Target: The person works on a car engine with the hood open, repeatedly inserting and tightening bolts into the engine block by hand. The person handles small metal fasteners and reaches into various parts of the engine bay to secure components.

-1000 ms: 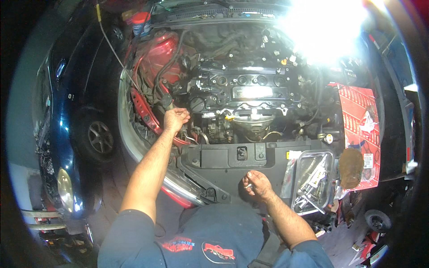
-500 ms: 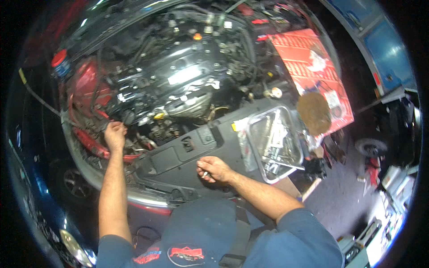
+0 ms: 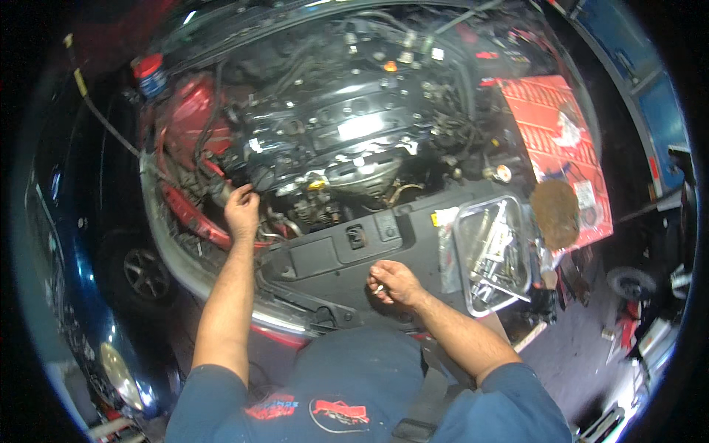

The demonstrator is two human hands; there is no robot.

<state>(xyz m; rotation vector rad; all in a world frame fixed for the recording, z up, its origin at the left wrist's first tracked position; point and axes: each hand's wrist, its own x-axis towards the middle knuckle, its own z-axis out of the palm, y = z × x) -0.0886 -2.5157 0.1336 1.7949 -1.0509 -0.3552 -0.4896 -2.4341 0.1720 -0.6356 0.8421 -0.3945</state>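
My left hand [image 3: 242,213] is at the left side of the engine [image 3: 347,103], its fingers bent at a dark fitting [image 3: 220,193] beside the red inner wing; what they grip is too small to make out. My right hand [image 3: 393,283] is curled round a small silver metal piece [image 3: 379,292] above the black plastic front panel [image 3: 310,255]. To its right, a metal tray [image 3: 461,258] holds several silver tools and parts.
A red printed sheet [image 3: 546,111] with a brown round pad [image 3: 554,214] lies at the right. A red-lidded tub [image 3: 150,74] sits at the back left. A dark blue car [image 3: 74,280] stands to the left; a blue cabinet [image 3: 628,59] and a loose wheel [image 3: 631,284] are at the right.
The view has tilted and shifted, taking the bright lamp out of sight. My left hand stays at the engine's left side; my right hand still holds the small piece over the front panel.
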